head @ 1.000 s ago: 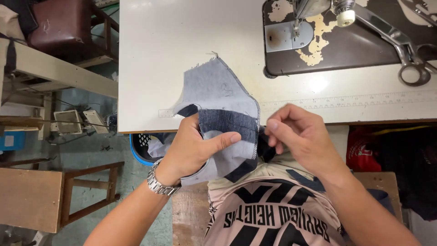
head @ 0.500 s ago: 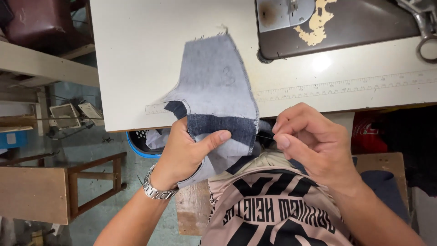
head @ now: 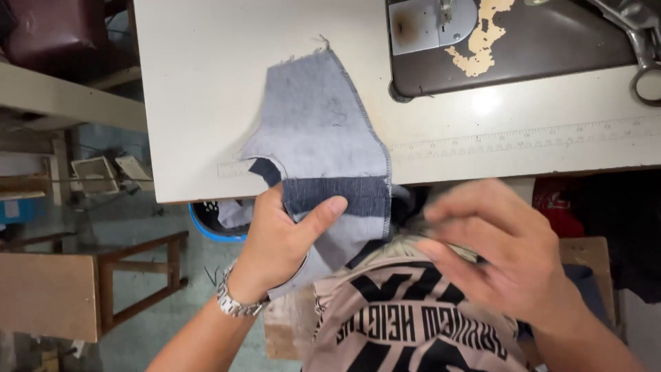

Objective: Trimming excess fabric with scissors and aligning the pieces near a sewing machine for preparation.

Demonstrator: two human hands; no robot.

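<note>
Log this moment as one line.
left hand: grips denim piece at table edge | right hand: blurred, beside denim, grip unclear | scissors: untouched

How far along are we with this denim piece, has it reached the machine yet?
Not yet. Done: the denim piece lies on the white table, one edge already overlock-stitched. In hand: the left hand pinches its dark folded band; the right hand is blurred beside it. Left: the sewing machine bed is bare of fabric.

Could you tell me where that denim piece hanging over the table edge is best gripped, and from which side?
Grip the denim piece at its folded dark band, probably from below the table edge. That part overhangs, so a thumb can go on top and fingers beneath, as the left hand does. The rest lies flat on the table.
</note>
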